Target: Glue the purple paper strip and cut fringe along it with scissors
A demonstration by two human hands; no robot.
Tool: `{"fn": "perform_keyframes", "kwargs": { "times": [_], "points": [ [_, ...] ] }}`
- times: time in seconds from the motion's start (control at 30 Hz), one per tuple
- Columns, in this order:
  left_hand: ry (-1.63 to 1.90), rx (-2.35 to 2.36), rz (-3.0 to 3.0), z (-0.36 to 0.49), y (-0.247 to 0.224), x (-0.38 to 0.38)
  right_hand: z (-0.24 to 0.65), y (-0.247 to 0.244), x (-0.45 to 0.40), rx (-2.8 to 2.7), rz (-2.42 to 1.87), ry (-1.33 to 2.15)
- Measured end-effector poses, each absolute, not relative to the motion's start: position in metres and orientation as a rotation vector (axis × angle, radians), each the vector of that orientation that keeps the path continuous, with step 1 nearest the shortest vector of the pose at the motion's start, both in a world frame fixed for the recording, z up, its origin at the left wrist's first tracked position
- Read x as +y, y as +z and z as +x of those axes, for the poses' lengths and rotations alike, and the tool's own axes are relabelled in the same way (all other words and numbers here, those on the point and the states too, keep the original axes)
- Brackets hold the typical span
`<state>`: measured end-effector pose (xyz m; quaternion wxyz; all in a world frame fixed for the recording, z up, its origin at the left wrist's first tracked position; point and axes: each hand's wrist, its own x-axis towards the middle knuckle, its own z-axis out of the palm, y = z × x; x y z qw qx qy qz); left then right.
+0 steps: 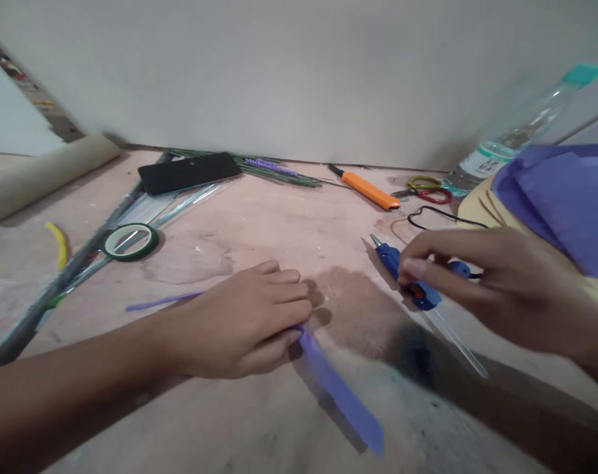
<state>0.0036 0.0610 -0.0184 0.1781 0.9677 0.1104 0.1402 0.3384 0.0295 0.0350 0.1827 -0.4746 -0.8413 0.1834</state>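
Observation:
A purple paper strip is pinched between the thumb and fingers of my left hand, close to the tabletop. Its free end slants toward the front edge of the view. From behind that wrist, a thin purple piece sticks out to the left. My right hand has thumb and forefinger closed on a blue hot glue gun, whose metal nozzle points up and left. Out of the gun's back runs a clear glue stick. My right fingers partly cover the gun's body.
Green tape, a black phone and green stems lie left and behind. An orange cutter, scissors, a bottle and purple sheets are at the right. A cardboard tube lies far left.

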Motion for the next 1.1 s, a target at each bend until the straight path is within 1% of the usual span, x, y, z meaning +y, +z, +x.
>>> {"fn": "perform_keyframes", "kwargs": {
  "times": [0.03,0.07,0.23,0.37,0.47,0.67,0.77,0.93,1.1],
  "points": [
    [0.415,0.324,2.765,0.004,-0.021,0.061,0.355,0.033,0.038,-2.445,-1.450,0.358],
    [0.438,0.331,2.780,0.004,-0.023,0.061,0.370,0.030,0.046,-2.519,-1.471,0.274],
    [0.479,0.328,2.664,0.002,-0.023,0.063,0.411,0.006,0.056,-2.688,-1.359,0.436],
    [0.511,0.350,2.563,0.002,-0.022,0.065,0.408,-0.004,0.047,-2.663,-1.369,0.372],
    [0.565,0.332,2.460,0.003,-0.023,0.065,0.402,-0.011,0.040,-2.588,-1.226,0.327],
    [0.580,0.248,2.266,0.004,-0.019,0.064,0.369,-0.029,0.030,-2.415,-0.850,0.508],
    [0.534,0.208,2.182,0.004,-0.018,0.065,0.353,-0.034,0.031,-2.364,-0.758,0.612],
    [0.482,0.236,2.130,0.004,-0.016,0.065,0.347,-0.034,0.036,-2.269,-0.857,0.681],
    [0.518,0.246,2.178,0.004,-0.014,0.060,0.353,-0.035,0.035,-2.193,-1.004,0.739]
  ]
}}
